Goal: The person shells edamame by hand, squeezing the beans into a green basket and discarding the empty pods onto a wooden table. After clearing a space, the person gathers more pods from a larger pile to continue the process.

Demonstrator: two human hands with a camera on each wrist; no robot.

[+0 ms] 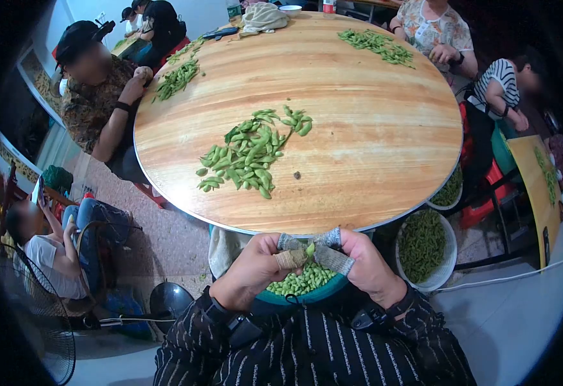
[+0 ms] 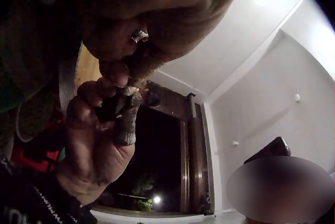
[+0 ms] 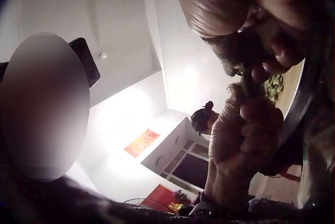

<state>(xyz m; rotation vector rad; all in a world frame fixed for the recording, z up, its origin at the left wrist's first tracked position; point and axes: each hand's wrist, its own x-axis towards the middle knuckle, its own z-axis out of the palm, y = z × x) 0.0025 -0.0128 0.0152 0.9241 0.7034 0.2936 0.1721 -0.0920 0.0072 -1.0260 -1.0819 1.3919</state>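
Note:
Over the near table edge my left hand [image 1: 255,260] and right hand [image 1: 372,269] meet, with cloth wraps on thumbs and fingers. Between their fingertips they pinch one green soybean pod [image 1: 310,249], partly covered by the fingers. Just under them is a teal basin [image 1: 336,287] holding shelled green beans [image 1: 302,280]. A pile of soybean pods [image 1: 249,154] lies on the table beyond my hands. In the left wrist view the right hand [image 2: 97,140] faces the left with fingers curled; the wrist views show the pod only darkly.
The round wooden table [image 1: 371,161] fills the middle, with more pods [image 1: 378,46] at its far side. A white basket [image 1: 452,248] of pods stands on the floor at right. Several people sit around. A fan [image 1: 37,315] is at lower left.

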